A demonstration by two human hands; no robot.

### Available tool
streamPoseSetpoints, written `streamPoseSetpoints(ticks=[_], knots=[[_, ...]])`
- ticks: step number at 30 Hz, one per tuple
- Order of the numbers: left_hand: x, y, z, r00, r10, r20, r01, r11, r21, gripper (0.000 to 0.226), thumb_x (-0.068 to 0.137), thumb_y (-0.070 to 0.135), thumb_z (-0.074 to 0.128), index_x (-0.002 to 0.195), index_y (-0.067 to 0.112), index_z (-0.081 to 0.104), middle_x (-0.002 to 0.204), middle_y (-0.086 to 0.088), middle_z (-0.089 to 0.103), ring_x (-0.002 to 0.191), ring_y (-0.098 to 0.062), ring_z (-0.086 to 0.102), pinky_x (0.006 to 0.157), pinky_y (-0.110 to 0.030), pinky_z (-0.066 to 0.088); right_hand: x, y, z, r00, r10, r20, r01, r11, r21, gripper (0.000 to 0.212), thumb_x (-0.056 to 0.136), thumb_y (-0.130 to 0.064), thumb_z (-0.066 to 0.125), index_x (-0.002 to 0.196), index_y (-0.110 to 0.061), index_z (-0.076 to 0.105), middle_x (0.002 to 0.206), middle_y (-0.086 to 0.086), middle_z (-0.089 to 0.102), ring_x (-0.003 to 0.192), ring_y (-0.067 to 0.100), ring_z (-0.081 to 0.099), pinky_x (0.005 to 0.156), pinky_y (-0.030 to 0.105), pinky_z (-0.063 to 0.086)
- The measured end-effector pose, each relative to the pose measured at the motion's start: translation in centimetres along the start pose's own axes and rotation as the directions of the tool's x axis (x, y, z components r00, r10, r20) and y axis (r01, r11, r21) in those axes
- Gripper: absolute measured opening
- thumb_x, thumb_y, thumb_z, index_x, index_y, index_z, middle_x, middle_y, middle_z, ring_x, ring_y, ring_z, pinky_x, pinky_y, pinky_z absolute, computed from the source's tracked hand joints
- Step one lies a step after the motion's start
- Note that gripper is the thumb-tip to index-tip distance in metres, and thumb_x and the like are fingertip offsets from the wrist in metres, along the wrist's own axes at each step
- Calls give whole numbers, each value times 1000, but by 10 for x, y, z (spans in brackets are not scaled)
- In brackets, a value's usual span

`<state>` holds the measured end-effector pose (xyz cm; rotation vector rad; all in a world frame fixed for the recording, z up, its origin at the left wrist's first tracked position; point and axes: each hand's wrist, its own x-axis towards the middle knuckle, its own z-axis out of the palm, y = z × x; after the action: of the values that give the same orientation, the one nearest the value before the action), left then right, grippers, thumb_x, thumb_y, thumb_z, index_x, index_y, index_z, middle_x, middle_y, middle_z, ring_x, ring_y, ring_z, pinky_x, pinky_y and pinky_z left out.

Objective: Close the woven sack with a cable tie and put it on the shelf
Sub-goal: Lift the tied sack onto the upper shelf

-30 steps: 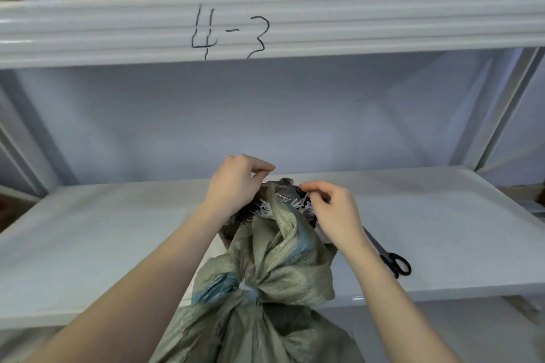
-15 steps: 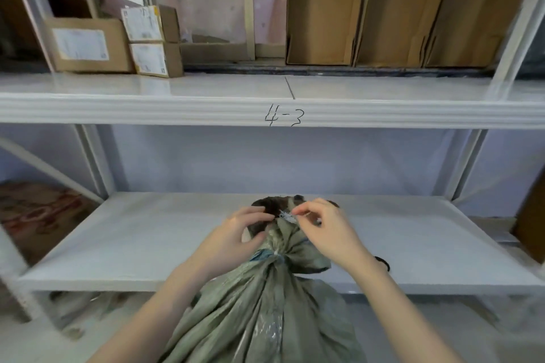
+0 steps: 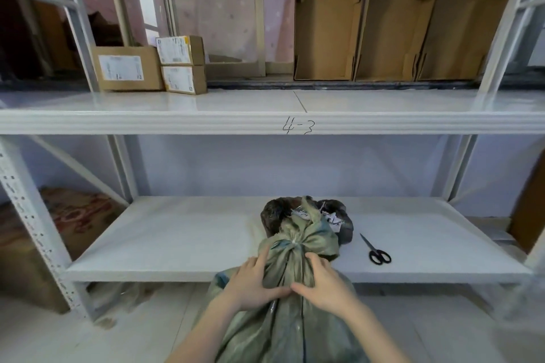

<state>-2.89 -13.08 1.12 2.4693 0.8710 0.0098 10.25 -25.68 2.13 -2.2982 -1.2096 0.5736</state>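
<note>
A grey-green woven sack (image 3: 290, 330) stands in front of the lower shelf (image 3: 182, 242), its bunched neck leaning over the shelf's front edge. A pale cable tie (image 3: 295, 242) cinches the neck, and the frayed mouth flares open above it. My left hand (image 3: 253, 281) and my right hand (image 3: 324, 283) both clutch the sack's cloth just below the tie, thumbs almost touching at the middle.
Black-handled scissors (image 3: 376, 250) lie on the lower shelf right of the sack. The upper shelf, marked "4-3" (image 3: 298, 126), carries three labelled cardboard boxes (image 3: 153, 68) at left and tall open cartons (image 3: 392, 20) at right. Grey uprights (image 3: 35, 233) frame both sides.
Both hands dropped from the sack's mouth to grip the cloth below the tie. The view pulled back and up, so both shelf levels and the whole scissors show.
</note>
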Motion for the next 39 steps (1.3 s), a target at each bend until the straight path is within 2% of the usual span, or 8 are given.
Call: streamPoseSetpoints(ticks=[5, 10, 13, 16, 22, 27, 36, 39], knots=[[-4, 11, -3, 996, 67, -61, -74, 989, -127, 102, 71, 63, 65, 149, 27, 8, 141, -2, 44, 124, -21, 48, 96, -27, 39, 2, -6, 4, 999, 4, -48, 4, 988, 154, 68, 79, -40, 64, 136, -24, 30, 127, 5, 56, 122, 23, 48, 96, 34, 43], [-2, 15, -13, 984, 99, -147, -117, 986, -122, 77, 65, 67, 65, 129, 27, 50, 122, 0, 63, 110, -19, 60, 93, -34, 48, 4, -16, 1, 981, -76, -181, 119, 963, 240, 45, 81, -21, 66, 120, -29, 47, 118, 2, 57, 107, 17, 57, 88, 31, 47], [-4, 23, -24, 963, 75, -258, -113, 984, -136, 74, 69, 57, 71, 131, 24, 48, 128, -1, 55, 115, -20, 56, 95, -29, 43, 5, -22, -7, 952, -93, -293, 171, 952, 253, 35, 78, -12, 66, 100, -32, 49, 98, -3, 58, 71, 10, 50, 77, 35, 49], [-9, 32, -34, 960, 82, -267, -131, 976, -172, 73, 70, 53, 73, 132, 29, 44, 131, -5, 47, 121, -22, 52, 100, -28, 38, 0, -30, -19, 928, -114, -354, 212, 945, 249, 33, 75, 0, 61, 89, -28, 51, 81, -3, 54, 58, 8, 43, 71, 38, 49], [-24, 58, -55, 970, 163, -183, -196, 963, -184, 89, 74, 40, 76, 144, 19, 25, 143, -5, 46, 128, -25, 47, 96, -27, 36, -21, -52, -43, 895, -244, -375, 317, 937, 148, 33, 71, 8, 53, 81, -24, 53, 75, 7, 59, 56, 9, 41, 59, 29, 41], [-33, 73, -75, 927, 102, -362, -160, 978, -135, 85, 65, 45, 80, 131, 14, 35, 126, -11, 57, 116, -33, 55, 88, -37, 42, -38, -70, -68, 864, -285, -415, 349, 933, 85, 34, 68, 9, 54, 75, -24, 57, 63, -14, 54, 55, -5, 49, 51, 8, 35], [-49, 103, -127, 834, 222, -504, -260, 966, -4, 58, 71, 20, 74, 117, 11, 41, 99, -14, 62, 91, -37, 57, 72, -39, 42, -55, -107, -108, 762, -422, -491, 467, 884, -35, 30, 73, 10, 54, 75, -19, 63, 65, -18, 53, 58, 0, 49, 55, 2, 37], [-53, 115, -151, 750, 280, -600, -309, 949, 58, 46, 72, 8, 62, 112, 13, 41, 92, -12, 63, 86, -38, 56, 64, -37, 39, -63, -118, -123, 703, -428, -568, 509, 860, -17, 23, 76, 5, 57, 77, -17, 65, 68, -13, 58, 59, 6, 52, 60, 8, 42]])
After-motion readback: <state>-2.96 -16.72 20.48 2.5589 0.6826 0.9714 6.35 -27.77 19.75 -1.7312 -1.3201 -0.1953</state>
